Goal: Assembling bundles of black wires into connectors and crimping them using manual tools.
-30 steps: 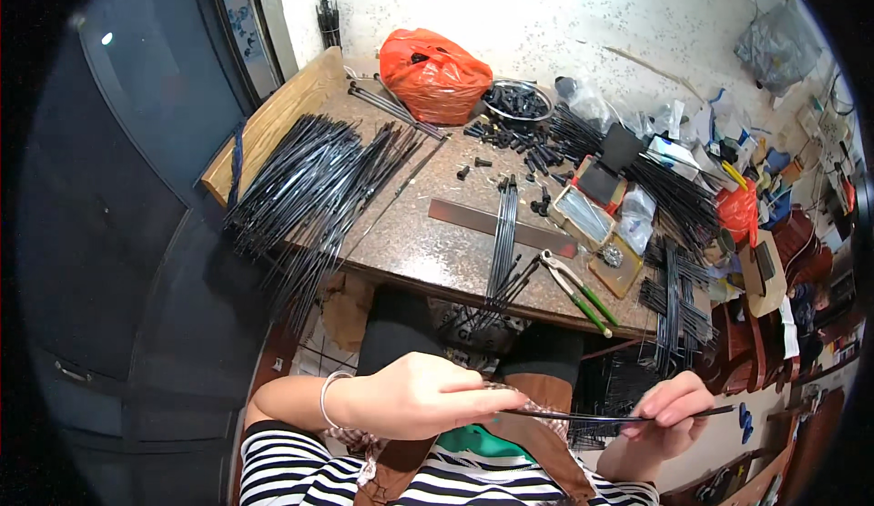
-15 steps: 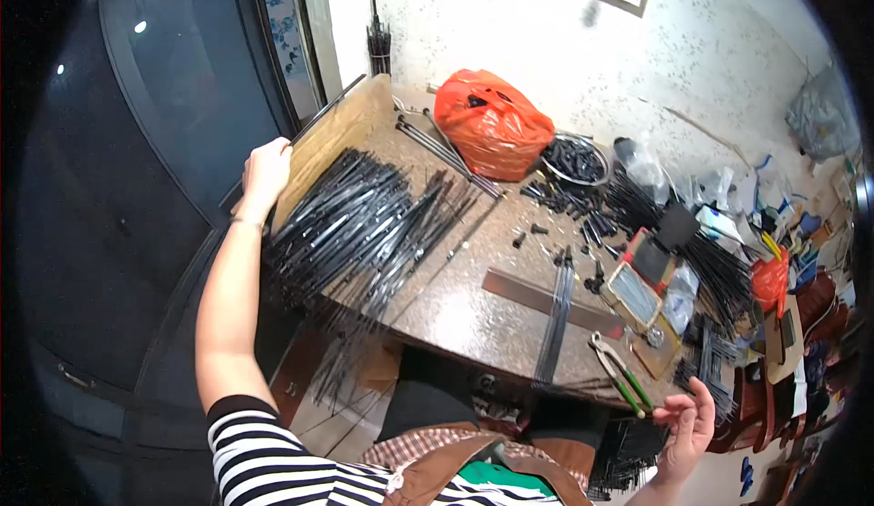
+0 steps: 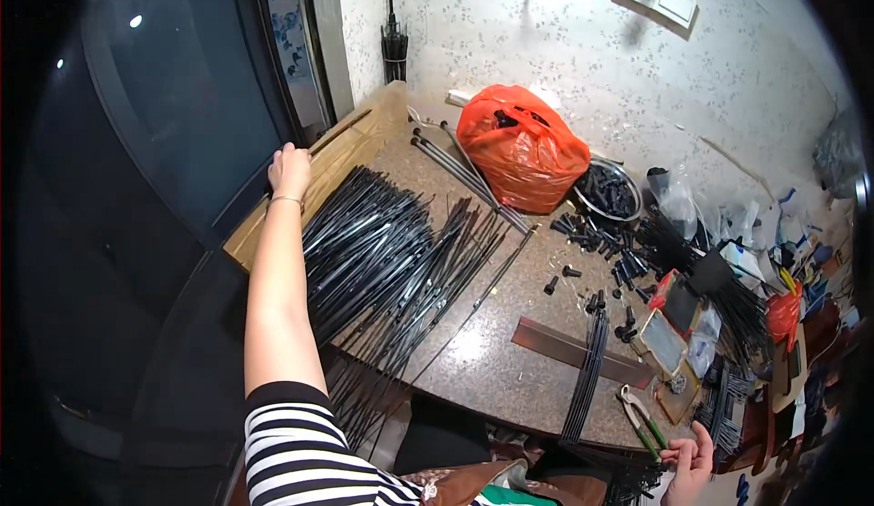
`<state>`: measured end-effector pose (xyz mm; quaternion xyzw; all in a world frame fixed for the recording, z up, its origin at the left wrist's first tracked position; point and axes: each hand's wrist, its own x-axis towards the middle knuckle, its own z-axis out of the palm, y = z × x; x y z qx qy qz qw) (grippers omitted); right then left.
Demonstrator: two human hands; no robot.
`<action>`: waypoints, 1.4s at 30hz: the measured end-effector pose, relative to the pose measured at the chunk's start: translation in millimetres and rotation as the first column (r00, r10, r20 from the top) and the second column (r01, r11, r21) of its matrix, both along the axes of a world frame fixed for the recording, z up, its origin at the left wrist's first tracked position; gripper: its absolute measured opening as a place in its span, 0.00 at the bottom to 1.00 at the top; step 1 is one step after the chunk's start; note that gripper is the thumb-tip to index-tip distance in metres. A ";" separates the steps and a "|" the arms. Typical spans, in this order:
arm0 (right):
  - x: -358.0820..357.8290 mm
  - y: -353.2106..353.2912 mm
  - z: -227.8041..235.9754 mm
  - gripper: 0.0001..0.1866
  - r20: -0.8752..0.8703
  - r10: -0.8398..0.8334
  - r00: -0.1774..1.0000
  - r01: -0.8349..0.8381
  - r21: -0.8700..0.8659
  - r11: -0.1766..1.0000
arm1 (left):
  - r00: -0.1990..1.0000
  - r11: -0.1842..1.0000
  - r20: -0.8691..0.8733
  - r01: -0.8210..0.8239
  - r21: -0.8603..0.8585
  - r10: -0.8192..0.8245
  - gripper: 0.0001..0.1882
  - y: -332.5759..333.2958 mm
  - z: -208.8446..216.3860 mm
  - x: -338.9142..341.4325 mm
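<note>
My left hand (image 3: 289,173) reaches out to the top edge of a wooden board (image 3: 350,153) at the table's left side. Its fingers are curled closed there, and what they grip is hidden. A thin dark strip shows along the board's edge just beyond them. Right beside that arm lies a large heap of thin black metal rods (image 3: 369,237), fanning toward the near edge. My right hand (image 3: 689,465) is at the front right edge, its fingers apart and holding nothing visible. Next to its fingertips lie green-handled pliers (image 3: 644,422).
A red plastic bag (image 3: 523,155) stands near the wall, beside a metal bowl (image 3: 608,189) of black parts. Loose black pieces lie around it. A brown metal bar (image 3: 555,347) lies under a bundle of rods (image 3: 585,374). More rods and boxes crowd the right side.
The whole view has shifted, so the tabletop sits lower and farther right. My left hand has moved slightly forward along the board's edge. My right hand is closer to the pliers.
</note>
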<state>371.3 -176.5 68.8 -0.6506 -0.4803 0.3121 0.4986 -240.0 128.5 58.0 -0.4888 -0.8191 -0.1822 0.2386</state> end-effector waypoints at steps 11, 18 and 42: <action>-45.9 48.1 22.0 0.12 -0.082 0.093 0.992 -0.091 0.017 0.996 | 0.880 0.882 -0.352 0.411 0.232 -0.318 0.12 -39.5 45.1 74.3; -62.9 65.5 5.8 0.09 -0.129 0.207 0.970 -0.203 0.040 0.978 | 0.625 0.599 0.259 0.780 -0.180 -0.736 0.10 -99.9 -30.5 224.5; -139.2 118.8 -27.4 0.07 0.141 0.605 0.784 -0.620 0.251 0.744 | 0.308 0.425 0.338 0.280 0.861 -0.889 0.05 -49.7 60.1 326.8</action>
